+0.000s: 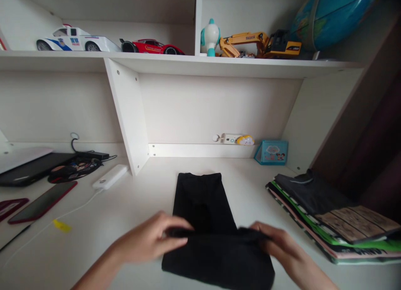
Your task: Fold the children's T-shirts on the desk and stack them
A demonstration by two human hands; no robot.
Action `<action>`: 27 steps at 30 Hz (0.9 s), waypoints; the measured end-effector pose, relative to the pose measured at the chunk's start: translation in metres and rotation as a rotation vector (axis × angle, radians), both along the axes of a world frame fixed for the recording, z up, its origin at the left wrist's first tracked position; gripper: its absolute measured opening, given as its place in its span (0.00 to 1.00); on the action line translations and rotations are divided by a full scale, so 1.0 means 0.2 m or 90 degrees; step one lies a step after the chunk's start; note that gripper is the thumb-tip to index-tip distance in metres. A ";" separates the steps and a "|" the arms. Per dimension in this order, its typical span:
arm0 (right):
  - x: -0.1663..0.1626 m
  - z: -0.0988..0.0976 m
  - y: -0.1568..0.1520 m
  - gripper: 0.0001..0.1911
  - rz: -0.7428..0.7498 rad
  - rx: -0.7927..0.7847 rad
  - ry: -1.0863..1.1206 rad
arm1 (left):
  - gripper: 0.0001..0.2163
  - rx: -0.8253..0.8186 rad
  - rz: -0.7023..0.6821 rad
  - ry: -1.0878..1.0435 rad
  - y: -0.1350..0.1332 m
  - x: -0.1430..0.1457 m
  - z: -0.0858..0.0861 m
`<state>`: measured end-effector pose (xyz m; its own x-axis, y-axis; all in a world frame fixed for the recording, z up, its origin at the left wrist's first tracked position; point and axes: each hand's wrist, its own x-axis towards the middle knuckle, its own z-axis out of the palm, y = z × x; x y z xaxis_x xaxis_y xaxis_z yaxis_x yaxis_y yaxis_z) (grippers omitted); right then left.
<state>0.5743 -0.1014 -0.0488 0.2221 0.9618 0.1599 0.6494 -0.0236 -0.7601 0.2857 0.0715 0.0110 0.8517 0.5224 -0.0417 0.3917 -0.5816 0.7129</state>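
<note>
A black garment [216, 256], perhaps trousers or shorts, lies on the white desk with its near part folded up over itself. Its far part stretches flat toward the back of the desk. My left hand [153, 235] pinches the left end of the raised edge between thumb and fingers. At the right end of the same edge, my right hand [278, 242] grips the cloth, slightly blurred. Part of the right fingers is hidden behind the fabric.
To the right sits a stack of folded clothes [332, 215]. A small blue desk calendar [274, 152] stands at the back. On the left are a white power strip [109, 176], a phone [44, 202] and a black laptop [31, 169]. Toys line the shelf [163, 61] above.
</note>
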 end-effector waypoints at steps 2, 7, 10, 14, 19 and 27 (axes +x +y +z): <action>0.08 0.07 0.27 0.19 -0.088 -0.009 0.148 | 0.18 -0.062 -0.001 -0.069 0.19 0.17 0.07; 0.25 0.08 0.91 0.21 -0.071 -0.048 0.219 | 0.14 -0.216 0.097 -0.125 0.68 0.50 -0.05; 0.27 -0.01 1.09 0.15 -0.046 -0.093 0.187 | 0.14 -0.318 0.189 -0.068 0.85 0.55 -0.25; 0.28 -0.13 1.15 0.12 -0.047 -0.101 0.127 | 0.16 -0.396 0.172 -0.107 0.91 0.50 -0.42; 0.35 -0.11 1.18 0.10 -0.037 -0.084 0.062 | 0.18 -0.357 0.109 -0.117 0.94 0.45 -0.37; 0.37 -0.15 1.34 0.14 -0.147 -0.129 -0.118 | 0.07 -0.001 0.260 0.004 1.10 0.61 -0.41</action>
